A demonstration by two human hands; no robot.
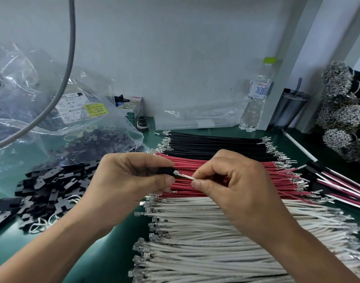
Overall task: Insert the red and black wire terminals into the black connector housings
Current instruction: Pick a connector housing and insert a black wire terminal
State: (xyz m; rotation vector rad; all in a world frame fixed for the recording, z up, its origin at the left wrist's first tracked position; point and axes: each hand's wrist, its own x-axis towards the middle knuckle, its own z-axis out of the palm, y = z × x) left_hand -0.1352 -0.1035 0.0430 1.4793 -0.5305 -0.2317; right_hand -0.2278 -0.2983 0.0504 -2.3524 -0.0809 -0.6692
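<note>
Left hand point(132, 178) pinches a black housing point(165, 172). Right hand point(232, 184) pinches a white wire point(186, 176), its terminal point(176, 173) touching the housing, above the red wires point(195, 162).

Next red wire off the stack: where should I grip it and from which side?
Judging by the layout, pinch the insulation just behind the metal terminal at the left end of the red wires, coming from above. They lie flat in a row, terminals pointing left toward the left hand.
</note>
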